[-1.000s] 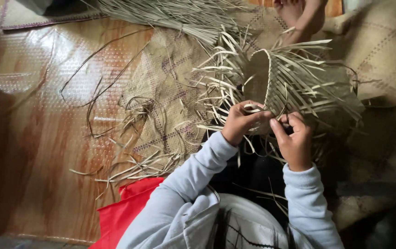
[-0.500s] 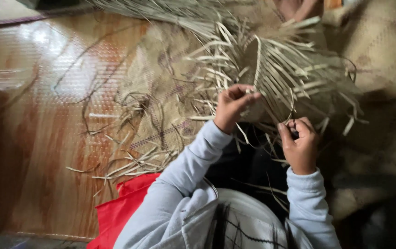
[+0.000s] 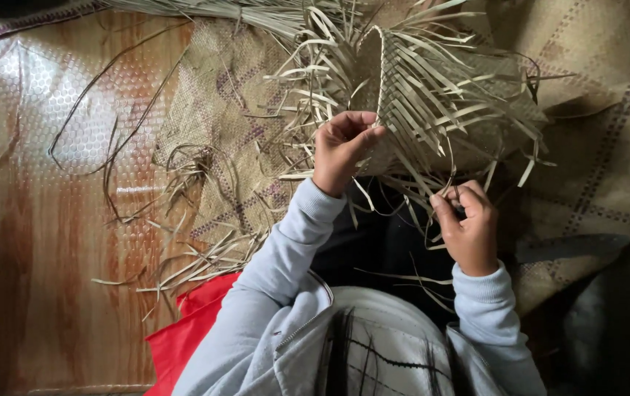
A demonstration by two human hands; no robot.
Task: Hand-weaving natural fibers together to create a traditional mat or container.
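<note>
1. Glossy brown patterned floor covering (image 3: 29,220) fills the left of the head view; woven straw mats (image 3: 608,147) lie over it at centre and right.
2. Left hand (image 3: 344,147): fingers curled shut, thumb and fingertips pinching the lower left edge of a half-woven piece of palm-leaf strips (image 3: 432,95).
3. Right hand (image 3: 469,227): fingers closed, pinching thin loose strips that hang from the lower edge of the woven piece; exactly which strip is held cannot be told.
4. The woven piece stands over the middle mat, near the top edge of the view, with its unwoven strip ends fanning out to all sides.
5. Both forearms wear light grey sleeves (image 3: 285,257) and rise from the bottom edge.
6. Loose leaf strips (image 3: 183,271) lie scattered at the left edge of the middle mat, spilling onto the floor covering.
7. Red cloth (image 3: 183,337) shows at the bottom, beside the left sleeve.
</note>
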